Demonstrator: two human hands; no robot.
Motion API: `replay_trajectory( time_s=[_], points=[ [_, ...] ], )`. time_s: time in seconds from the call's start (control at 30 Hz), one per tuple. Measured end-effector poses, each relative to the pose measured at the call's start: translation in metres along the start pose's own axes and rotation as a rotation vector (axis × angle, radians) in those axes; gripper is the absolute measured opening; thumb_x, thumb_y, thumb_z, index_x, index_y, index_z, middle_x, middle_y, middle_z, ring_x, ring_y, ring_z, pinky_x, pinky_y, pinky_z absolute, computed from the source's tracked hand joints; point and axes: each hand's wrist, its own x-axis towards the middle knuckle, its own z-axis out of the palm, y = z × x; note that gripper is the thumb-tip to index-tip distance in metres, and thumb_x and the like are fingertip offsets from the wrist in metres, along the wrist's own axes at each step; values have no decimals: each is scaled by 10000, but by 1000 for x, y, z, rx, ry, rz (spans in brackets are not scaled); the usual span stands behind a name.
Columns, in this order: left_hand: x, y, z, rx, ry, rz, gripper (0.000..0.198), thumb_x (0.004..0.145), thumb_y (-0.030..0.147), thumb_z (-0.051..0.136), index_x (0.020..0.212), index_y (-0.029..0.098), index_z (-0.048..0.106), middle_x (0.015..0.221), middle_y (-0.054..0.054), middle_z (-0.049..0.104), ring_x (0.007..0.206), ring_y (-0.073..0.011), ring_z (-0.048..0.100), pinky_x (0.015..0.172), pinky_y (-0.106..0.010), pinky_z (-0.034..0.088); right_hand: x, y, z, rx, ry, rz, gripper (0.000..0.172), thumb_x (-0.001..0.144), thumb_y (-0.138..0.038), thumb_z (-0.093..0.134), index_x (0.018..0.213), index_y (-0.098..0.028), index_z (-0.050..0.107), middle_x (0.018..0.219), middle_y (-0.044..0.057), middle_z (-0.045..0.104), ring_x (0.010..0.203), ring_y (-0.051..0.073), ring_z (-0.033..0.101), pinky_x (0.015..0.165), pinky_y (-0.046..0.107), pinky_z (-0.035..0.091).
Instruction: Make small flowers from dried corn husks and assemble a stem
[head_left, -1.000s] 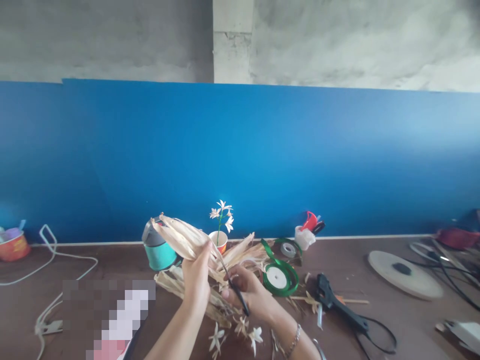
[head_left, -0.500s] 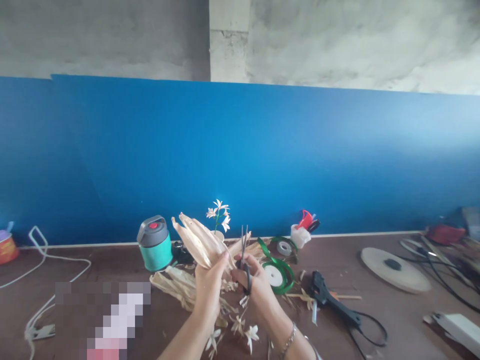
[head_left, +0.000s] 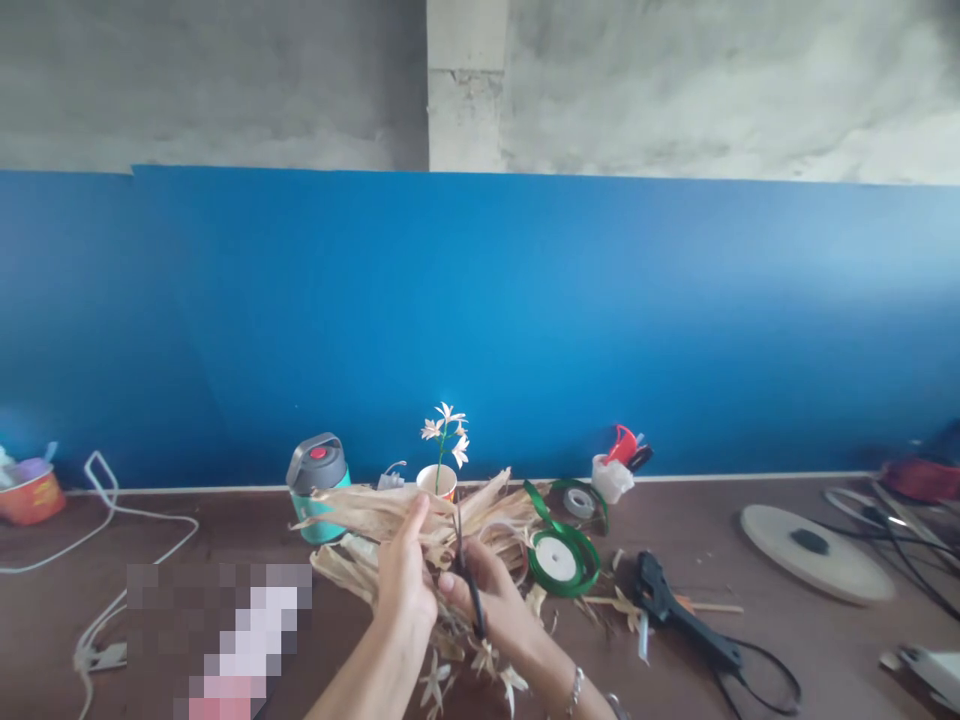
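Observation:
My left hand (head_left: 405,575) is closed on a dried corn husk (head_left: 352,508) that lies roughly level and points left. My right hand (head_left: 487,600) grips black scissors (head_left: 466,575), whose blades point up against the husk beside my left thumb. Under both hands lies a pile of more dried husks (head_left: 491,515) on the brown table (head_left: 787,640). Small husk flowers (head_left: 435,685) lie on the table near my wrists.
A teal bottle (head_left: 319,482) with a grey lid and a paper cup holding a flower stem (head_left: 442,455) stand behind the husks. Green ribbon spool (head_left: 559,558), tape roll (head_left: 579,502), black glue gun (head_left: 679,615), round disc (head_left: 814,550), white cable (head_left: 112,520) and red bowl (head_left: 30,490) surround them.
The husk in my left hand has swung down from upright to nearly level, pointing left. The scissors in my right hand stay against it, now lower.

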Motion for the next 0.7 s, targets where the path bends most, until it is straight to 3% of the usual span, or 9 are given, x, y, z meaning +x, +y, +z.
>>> replay_trajectory(
  time_s=[0.17, 0.33, 0.57, 0.7],
  points=[
    [0, -3, -1, -13, 72, -31, 387, 574, 376, 794, 815, 97, 676, 680, -81, 707, 569, -218, 678, 505, -299, 543, -1, -3, -9, -212, 88, -67, 387, 668, -463, 723, 885, -171, 591, 685, -14, 550, 662, 143, 479, 603, 236, 376],
    [-5, -1, 2, -15, 77, -33, 355, 589, 344, 791, 829, 108, 678, 739, -87, 715, 659, -236, 691, 572, -313, 553, -2, -9, -15, -460, 61, -106, 284, 685, -368, 718, 822, -171, 565, 681, -35, 499, 640, 120, 419, 596, 226, 331],
    [-19, -3, 3, 101, 112, -83, 435, 573, 411, 803, 863, 110, 681, 920, -135, 711, 876, -311, 664, 576, -297, 533, -2, -5, -12, -519, 128, -137, 240, 722, -339, 673, 823, -165, 543, 692, -31, 484, 648, 122, 394, 589, 223, 318],
    [-18, -5, 5, 48, 122, -111, 418, 567, 371, 812, 865, 109, 683, 867, -133, 710, 738, -280, 681, 530, -305, 529, -1, -1, -13, -499, 132, -143, 240, 720, -332, 674, 808, -163, 527, 670, -41, 461, 633, 113, 377, 574, 215, 308]
  ],
)
